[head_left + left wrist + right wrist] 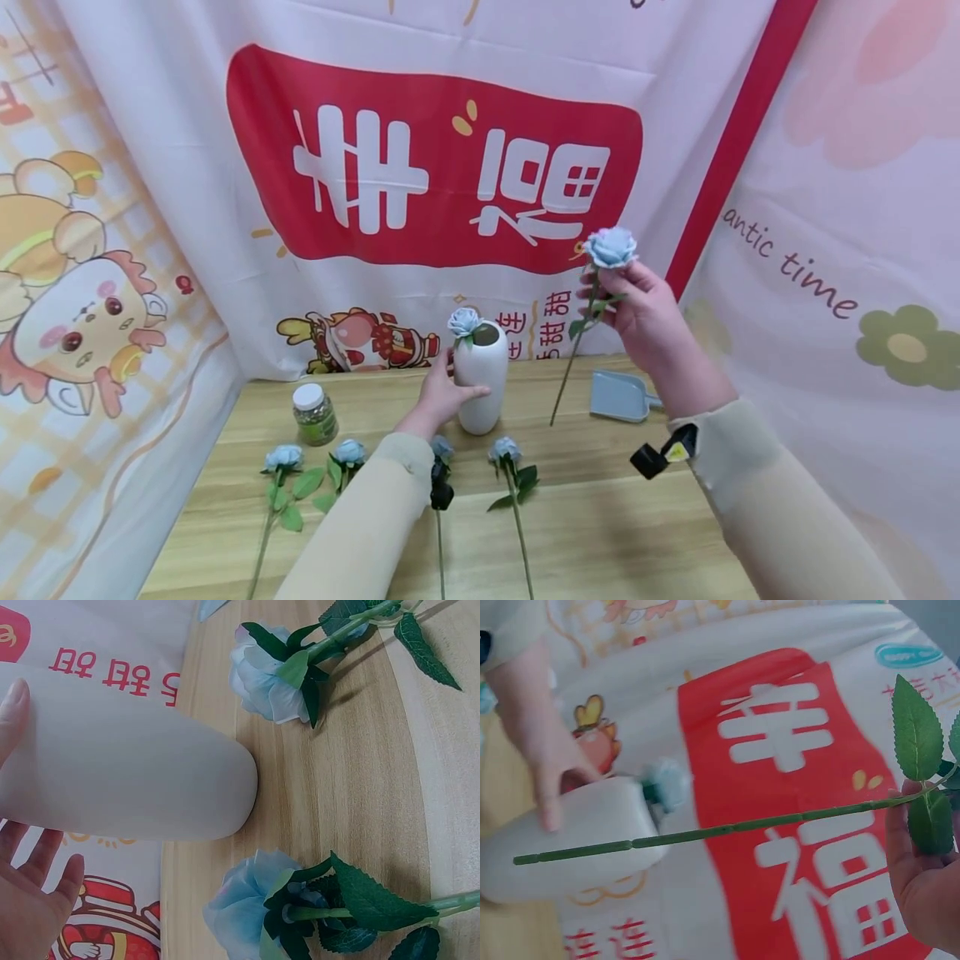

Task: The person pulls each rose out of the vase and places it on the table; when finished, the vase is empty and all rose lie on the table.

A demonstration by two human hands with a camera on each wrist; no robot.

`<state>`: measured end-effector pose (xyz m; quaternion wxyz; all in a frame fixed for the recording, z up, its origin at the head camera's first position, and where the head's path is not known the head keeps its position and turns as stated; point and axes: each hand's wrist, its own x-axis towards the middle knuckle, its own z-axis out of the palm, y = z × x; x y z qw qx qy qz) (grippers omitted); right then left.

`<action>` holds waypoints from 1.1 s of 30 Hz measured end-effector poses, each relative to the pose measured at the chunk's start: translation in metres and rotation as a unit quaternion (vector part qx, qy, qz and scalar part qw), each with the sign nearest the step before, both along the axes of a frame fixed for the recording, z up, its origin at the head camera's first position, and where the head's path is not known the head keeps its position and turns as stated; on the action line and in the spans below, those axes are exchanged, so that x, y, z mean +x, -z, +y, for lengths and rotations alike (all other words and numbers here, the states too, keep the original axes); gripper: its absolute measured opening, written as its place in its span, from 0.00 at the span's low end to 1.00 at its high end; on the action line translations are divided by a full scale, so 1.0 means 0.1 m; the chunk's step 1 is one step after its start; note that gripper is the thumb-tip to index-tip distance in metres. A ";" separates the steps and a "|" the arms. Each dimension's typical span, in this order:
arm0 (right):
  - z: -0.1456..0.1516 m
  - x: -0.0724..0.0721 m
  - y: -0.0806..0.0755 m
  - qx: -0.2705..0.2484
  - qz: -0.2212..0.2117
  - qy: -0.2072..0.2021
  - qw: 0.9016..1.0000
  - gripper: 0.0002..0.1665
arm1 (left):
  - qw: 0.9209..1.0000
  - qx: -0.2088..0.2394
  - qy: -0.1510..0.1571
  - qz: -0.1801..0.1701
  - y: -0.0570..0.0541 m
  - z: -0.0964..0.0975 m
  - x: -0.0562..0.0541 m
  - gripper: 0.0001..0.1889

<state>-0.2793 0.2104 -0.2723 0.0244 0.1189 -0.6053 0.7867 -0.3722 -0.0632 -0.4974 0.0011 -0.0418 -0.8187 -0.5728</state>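
My left hand (444, 397) grips a white vase (486, 392) around its side, thumb across the front and fingers behind. The vase stands on the table, and one pale blue artificial rose (463, 322) leans at its mouth. Up to the right, my right hand (651, 315) holds another blue rose (611, 248) by its stem, just below the bloom. Its long green stem (727, 828) hangs down at a slant, its lower end apart from the vase in the head view. In the left wrist view the smooth vase wall (135, 757) lies between thumb and fingers.
Several blue roses lie on the wooden table (600, 533), including one at front centre (506, 450) and one at the left (283, 457). A white-lidded jar (315, 415) stands back left. A grey-blue dustpan (618, 396) lies back right. Printed cloth (435, 167) hangs behind.
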 end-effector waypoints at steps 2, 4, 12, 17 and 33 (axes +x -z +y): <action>0.01 -0.01 0.19 0.008 -0.019 0.002 1.000 0.25 | 1.000 0.002 0.000 0.000 -0.01 0.00 0.00 0.53; 0.02 -0.02 0.39 0.013 -0.035 0.004 0.999 0.23 | 1.000 0.002 -0.001 -0.002 0.00 0.00 0.00 0.54; 0.07 -0.06 1.04 0.063 -0.107 0.004 0.992 0.29 | 1.000 0.003 -0.002 -0.002 -0.01 0.00 0.00 0.53; 0.09 -0.11 1.44 0.075 -0.151 0.024 0.986 0.26 | 1.000 0.005 -0.002 0.001 -0.02 0.00 0.00 0.54; -0.08 0.09 2.76 0.159 -0.216 0.102 0.958 0.31 | 1.000 0.005 0.001 0.005 -0.02 -0.01 0.01 0.54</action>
